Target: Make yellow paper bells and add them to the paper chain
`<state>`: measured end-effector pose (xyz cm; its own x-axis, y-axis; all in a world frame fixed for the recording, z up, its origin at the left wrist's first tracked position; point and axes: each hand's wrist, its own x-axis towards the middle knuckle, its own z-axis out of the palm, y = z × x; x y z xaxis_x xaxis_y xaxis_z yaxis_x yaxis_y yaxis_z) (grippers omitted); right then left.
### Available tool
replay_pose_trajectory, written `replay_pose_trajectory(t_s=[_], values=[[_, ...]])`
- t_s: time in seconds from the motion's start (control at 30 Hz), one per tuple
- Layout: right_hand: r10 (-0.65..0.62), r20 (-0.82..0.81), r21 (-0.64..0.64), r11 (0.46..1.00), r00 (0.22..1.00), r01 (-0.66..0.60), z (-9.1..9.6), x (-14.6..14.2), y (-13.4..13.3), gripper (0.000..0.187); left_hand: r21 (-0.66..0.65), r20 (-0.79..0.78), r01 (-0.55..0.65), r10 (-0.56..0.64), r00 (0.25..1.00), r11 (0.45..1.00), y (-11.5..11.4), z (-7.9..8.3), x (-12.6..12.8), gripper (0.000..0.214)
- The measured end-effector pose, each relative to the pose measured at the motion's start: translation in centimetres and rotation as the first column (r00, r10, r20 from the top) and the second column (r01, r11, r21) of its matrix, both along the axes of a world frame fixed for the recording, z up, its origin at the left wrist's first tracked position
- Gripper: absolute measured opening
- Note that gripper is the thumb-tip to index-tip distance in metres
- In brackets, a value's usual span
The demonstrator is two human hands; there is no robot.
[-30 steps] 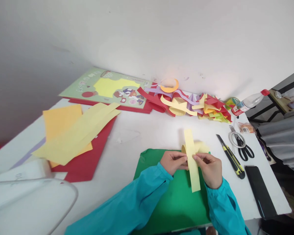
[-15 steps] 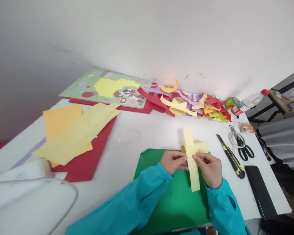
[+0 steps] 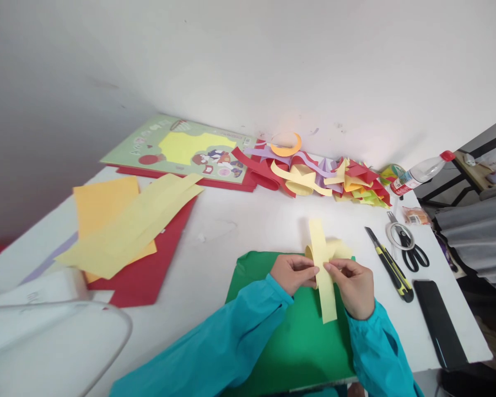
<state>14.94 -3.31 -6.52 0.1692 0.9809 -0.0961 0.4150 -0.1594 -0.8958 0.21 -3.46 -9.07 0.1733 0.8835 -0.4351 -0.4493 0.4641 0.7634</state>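
Note:
Between my hands is a pale yellow paper strip [image 3: 327,298], standing lengthwise across a second, curled yellow paper strip [image 3: 338,248]. My left hand [image 3: 293,273] pinches the paper from the left, its thumb on the front of the upright strip. From the right, my right hand [image 3: 352,284] grips the same spot, thumb in front and fingers behind. The curled strip bends into a loop behind the crossing; part of it is hidden by the fingers. Under both hands lies a green sheet [image 3: 289,342] at the table's front edge.
Right of my hands lie a utility knife [image 3: 391,264], black scissors [image 3: 413,253], a tape roll [image 3: 400,236] and a phone [image 3: 440,325]. A bottle [image 3: 421,172] leans farther back. Coloured paper scraps [image 3: 306,176] line the wall. Yellow sheets [image 3: 128,231] and a red sheet [image 3: 149,286] lie left.
My left thumb has slid slightly right onto the face of the upright strip. The strip has shifted a touch; both hands keep their grip.

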Motion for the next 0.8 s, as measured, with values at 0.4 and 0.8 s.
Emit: replay_pose_trajectory(t_s=[0.4,0.8], values=[[-0.005,0.052,0.040,0.999,0.999,0.003,-0.33,-0.16,-0.12,0.029,-0.021,0.002,-0.022,0.022,1.000,1.000,0.03,0.01,0.12,0.038],[0.010,0.095,0.074,0.997,0.995,-0.017,-0.35,-0.19,-0.19,0.026,-0.044,0.009,-0.042,0.043,0.999,0.998,-0.05,0.11,0.23,0.036]])
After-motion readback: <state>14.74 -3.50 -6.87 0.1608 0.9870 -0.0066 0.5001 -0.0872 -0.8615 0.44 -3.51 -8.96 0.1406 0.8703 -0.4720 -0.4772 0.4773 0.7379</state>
